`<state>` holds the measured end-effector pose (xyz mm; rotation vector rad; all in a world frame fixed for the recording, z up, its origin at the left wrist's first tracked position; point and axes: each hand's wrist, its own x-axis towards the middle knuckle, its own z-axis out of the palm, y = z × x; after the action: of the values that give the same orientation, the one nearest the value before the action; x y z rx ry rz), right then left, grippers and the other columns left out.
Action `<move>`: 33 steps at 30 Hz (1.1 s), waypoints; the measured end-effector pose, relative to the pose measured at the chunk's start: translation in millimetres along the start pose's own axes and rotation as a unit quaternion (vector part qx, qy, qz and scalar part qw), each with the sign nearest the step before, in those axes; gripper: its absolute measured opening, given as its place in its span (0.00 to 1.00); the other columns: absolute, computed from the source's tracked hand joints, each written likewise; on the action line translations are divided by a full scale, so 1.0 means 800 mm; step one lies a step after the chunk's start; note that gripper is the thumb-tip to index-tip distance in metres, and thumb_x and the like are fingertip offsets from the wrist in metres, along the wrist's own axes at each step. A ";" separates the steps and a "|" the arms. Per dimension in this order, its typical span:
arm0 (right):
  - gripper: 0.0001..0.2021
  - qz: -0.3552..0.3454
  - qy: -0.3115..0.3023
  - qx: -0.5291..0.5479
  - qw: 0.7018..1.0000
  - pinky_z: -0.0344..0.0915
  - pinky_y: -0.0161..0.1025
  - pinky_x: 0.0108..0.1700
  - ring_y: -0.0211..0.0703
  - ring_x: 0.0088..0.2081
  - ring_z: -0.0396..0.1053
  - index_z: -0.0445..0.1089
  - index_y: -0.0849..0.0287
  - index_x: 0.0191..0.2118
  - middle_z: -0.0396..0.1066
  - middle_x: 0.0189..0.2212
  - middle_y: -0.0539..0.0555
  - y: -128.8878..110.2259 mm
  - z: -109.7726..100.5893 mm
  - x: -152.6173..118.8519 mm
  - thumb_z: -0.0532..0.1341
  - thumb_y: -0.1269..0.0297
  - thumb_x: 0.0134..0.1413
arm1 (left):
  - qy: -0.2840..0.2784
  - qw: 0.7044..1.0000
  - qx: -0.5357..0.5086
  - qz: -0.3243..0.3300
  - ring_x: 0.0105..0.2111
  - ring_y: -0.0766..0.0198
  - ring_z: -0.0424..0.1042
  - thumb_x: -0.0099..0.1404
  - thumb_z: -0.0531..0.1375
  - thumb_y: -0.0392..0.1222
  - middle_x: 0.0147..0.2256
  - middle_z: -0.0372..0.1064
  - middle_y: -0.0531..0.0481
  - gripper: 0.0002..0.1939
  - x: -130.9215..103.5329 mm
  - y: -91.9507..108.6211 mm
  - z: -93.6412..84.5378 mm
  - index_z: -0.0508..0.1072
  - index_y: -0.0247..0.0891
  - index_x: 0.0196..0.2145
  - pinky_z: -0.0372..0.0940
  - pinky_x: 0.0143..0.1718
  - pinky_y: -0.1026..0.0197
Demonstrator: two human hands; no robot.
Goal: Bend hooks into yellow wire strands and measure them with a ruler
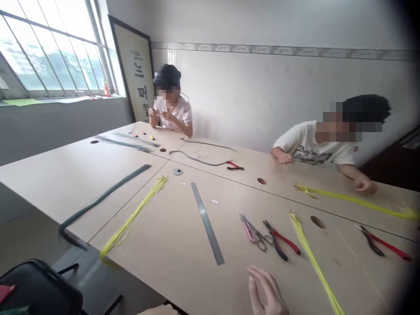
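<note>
My right hand (266, 292) is at the bottom edge, just above the tabletop. Its fingers are loosely curved, with a gap between thumb and forefinger, and I see nothing held. Beyond the fingertips lie small scissors (261, 243) beside a pink-handled tool (248, 229). Just right of them rest pliers (278, 240) with red and black handles. A bundle of yellow strands (310, 253) runs down to the bottom edge on the right. To the left of the hand lies a steel ruler (207, 224). My left hand is out of view.
Another yellow bundle (136, 214) and a dark grey-green bundle (105, 194) hang over the table's near edge. More pliers (382, 242) lie at right. Two people (172, 105) (315, 142) sit across the table. A black chair (39, 288) stands at lower left.
</note>
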<state>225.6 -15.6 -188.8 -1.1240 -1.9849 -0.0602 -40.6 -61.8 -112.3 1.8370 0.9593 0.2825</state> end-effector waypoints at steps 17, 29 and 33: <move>0.13 -0.001 -0.036 0.016 0.999 0.70 0.44 0.46 0.50 0.51 0.66 0.65 0.57 0.47 0.67 0.49 0.58 -0.040 0.084 -0.014 0.49 0.61 0.61 | 0.397 0.885 0.059 -0.235 0.40 0.59 0.69 0.65 0.55 0.45 0.43 0.67 0.45 0.14 0.091 -0.077 -0.273 0.68 0.33 0.45 0.67 0.41 0.52; 0.13 0.007 0.017 0.013 1.000 0.68 0.44 0.45 0.48 0.48 0.69 0.67 0.55 0.42 0.69 0.45 0.56 -0.034 0.106 -0.020 0.47 0.62 0.61 | 0.347 0.857 0.228 -0.306 0.42 0.59 0.69 0.65 0.56 0.43 0.45 0.66 0.45 0.13 0.091 -0.169 -0.355 0.68 0.35 0.45 0.67 0.43 0.51; 0.13 0.011 0.022 0.015 1.000 0.69 0.43 0.44 0.49 0.47 0.69 0.68 0.55 0.41 0.70 0.44 0.56 -0.035 0.105 -0.019 0.47 0.62 0.61 | 0.332 0.861 0.251 -0.292 0.43 0.58 0.68 0.65 0.56 0.43 0.46 0.66 0.44 0.13 0.098 -0.163 -0.353 0.68 0.35 0.46 0.66 0.43 0.50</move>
<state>155.4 -7.9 -244.5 -1.1151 -1.9285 -0.0426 -214.8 207.7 -108.0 1.8033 2.1905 0.3091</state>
